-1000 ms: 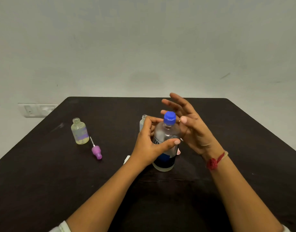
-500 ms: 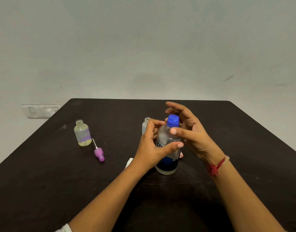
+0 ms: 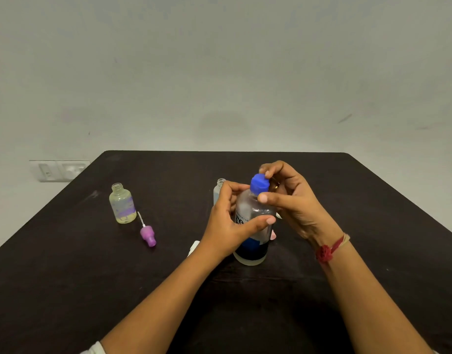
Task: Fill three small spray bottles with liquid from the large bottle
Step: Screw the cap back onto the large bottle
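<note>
The large clear bottle (image 3: 253, 241) with a dark blue label stands upright on the black table (image 3: 373, 200). My left hand (image 3: 227, 226) grips its body. My right hand (image 3: 293, 200) has its fingers curled round the blue cap (image 3: 259, 183), with the thumb against the neck. An uncapped small spray bottle (image 3: 122, 204) with a purple label stands at the left, its purple spray head (image 3: 147, 235) lying beside it. A second small open bottle (image 3: 218, 190) shows partly behind my left hand. A pink bit (image 3: 272, 235) peeks out behind the large bottle.
A small white object (image 3: 194, 246) lies half hidden under my left wrist. A wall socket plate (image 3: 58, 170) sits on the grey wall beyond the table's left corner. A red thread band is on my right wrist.
My right hand, open beside the bottle a second ago, has come in and closed its fingers on the blue cap. My left hand has kept its hold on the bottle.
</note>
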